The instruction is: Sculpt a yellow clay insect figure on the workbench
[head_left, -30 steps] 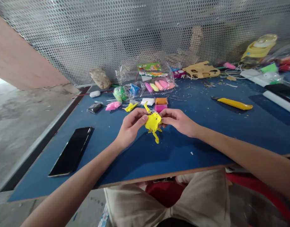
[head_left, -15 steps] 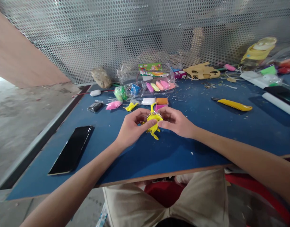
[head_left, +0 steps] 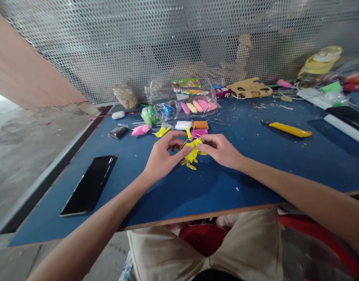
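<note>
Head view: my left hand (head_left: 161,157) and right hand (head_left: 226,151) pinch the yellow clay figure (head_left: 192,155) over the blue table (head_left: 193,195), nearer than the magenta block (head_left: 199,132); too much thumb pressure could flatten it.

Muted light, glare far left, soft shadows on tabletop (head_left: 173,197), edges stretched

Head view, forward (and down), above table (head_left: 214,191)
</note>
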